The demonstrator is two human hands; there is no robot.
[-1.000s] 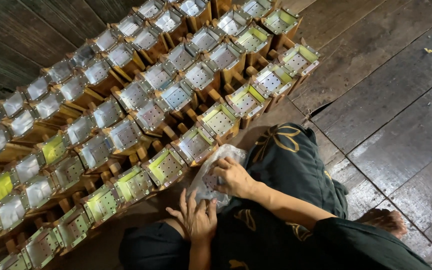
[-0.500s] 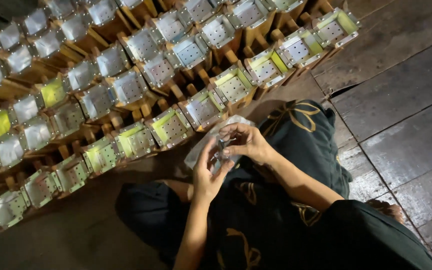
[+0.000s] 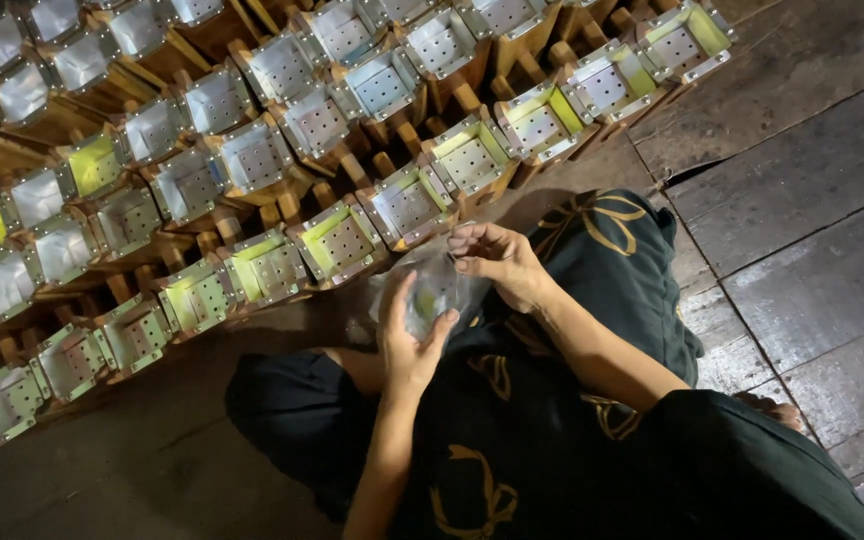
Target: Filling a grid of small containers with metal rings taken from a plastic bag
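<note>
My right hand (image 3: pixel 500 262) sits over the top of a clear plastic bag (image 3: pixel 430 292); its fingertips (image 3: pixel 464 243) are drawn together, pinched at the bag's upper edge. My left hand (image 3: pixel 410 342) cups the bag from below, thumb on the near face, fingers curled behind it and closed against the film. The bag is thin, crumpled and glossy, held above my lap between both hands; its contents cannot be made out.

Under the hands lies my dark garment (image 3: pixel 572 400), a soft cloth printed with looping gold lines, covering both folded legs. A bare foot (image 3: pixel 767 408) shows at the right edge of the cloth.

Ahead of my knees stand rows of small square boxes (image 3: pixel 407 205). Each has thin sheet walls that flare outward, a flat floor dotted with a regular grid of holes, and rivet-like studs at the corners. Most are silvery grey; several have one or two yellow-green walls (image 3: pixel 97 162). They rest on wooden blocks (image 3: pixel 392 160), rough-cut and brown, which show between the boxes. The rows run diagonally from lower left to upper right, boxes just beside one another.

The floor (image 3: pixel 812 180) is of broad, dark, worn planks with open seams on the right; nearer left it is a smooth, dull grey surface. The light is dim.
</note>
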